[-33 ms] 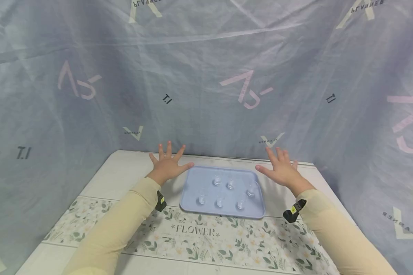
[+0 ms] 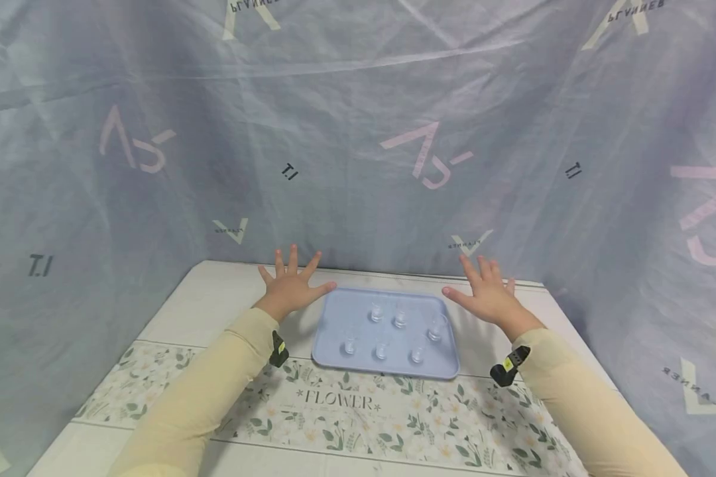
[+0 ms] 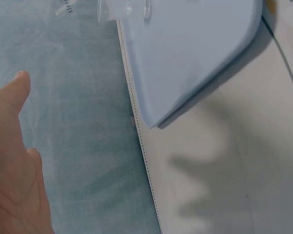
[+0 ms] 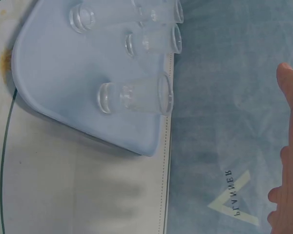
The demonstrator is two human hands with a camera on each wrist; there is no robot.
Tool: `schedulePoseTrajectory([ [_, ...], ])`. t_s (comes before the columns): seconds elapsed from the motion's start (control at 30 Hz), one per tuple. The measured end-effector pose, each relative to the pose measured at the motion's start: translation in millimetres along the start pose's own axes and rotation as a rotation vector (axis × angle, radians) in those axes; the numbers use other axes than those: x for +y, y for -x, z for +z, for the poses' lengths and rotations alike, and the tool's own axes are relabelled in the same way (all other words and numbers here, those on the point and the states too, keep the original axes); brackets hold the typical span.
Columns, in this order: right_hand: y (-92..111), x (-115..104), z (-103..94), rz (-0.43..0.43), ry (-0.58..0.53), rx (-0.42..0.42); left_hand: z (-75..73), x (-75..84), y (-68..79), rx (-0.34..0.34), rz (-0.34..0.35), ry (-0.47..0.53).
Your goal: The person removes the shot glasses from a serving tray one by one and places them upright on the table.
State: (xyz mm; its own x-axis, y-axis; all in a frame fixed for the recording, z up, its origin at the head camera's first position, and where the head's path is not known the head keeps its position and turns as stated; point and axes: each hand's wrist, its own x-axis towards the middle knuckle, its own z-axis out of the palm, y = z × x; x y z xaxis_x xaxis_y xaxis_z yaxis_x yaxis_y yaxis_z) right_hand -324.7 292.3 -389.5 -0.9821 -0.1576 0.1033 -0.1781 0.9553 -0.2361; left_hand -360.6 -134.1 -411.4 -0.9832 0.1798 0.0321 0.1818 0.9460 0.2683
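A light blue tray [image 2: 364, 363] lies on the table with several small clear glasses [image 2: 381, 350] standing upright on it, in two loose rows. Left of the tray my left hand [image 2: 288, 291] is held with fingers spread, its thumb near the tray's far left corner; it holds nothing. My right hand [image 2: 490, 298] is spread the same way beyond the tray's right side, thumb toward the tray, also holding nothing. In the right wrist view a clear glass [image 4: 136, 95] stands near the tray's edge. The left wrist view shows my thumb and part of the palm, apart from the tray.
A white cloth with a floral band [image 2: 310, 437] reading "FLOWER" covers the table in front of the tray. Grey-blue printed curtains [image 2: 346, 165] hang behind the table and along both sides. Each wrist wears a small black camera [image 2: 278, 349].
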Motion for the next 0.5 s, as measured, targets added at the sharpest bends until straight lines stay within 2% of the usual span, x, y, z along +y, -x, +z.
schedulePoseTrajectory([
  [0.17, 4, -2, 2.6, -0.022, -0.053, 0.023, 3.1, 0.8, 2.1, 0.008, -0.008, 0.006],
  [0.33, 3, 1, 9.3, -0.054, -0.237, 0.108, 8.9, -0.9, 5.4, 0.061, -0.006, 0.067],
  [0.5, 3, 2, 23.7, -0.040, -0.409, 0.192, 25.2, -5.8, 7.9, 0.064, -0.008, 0.116],
])
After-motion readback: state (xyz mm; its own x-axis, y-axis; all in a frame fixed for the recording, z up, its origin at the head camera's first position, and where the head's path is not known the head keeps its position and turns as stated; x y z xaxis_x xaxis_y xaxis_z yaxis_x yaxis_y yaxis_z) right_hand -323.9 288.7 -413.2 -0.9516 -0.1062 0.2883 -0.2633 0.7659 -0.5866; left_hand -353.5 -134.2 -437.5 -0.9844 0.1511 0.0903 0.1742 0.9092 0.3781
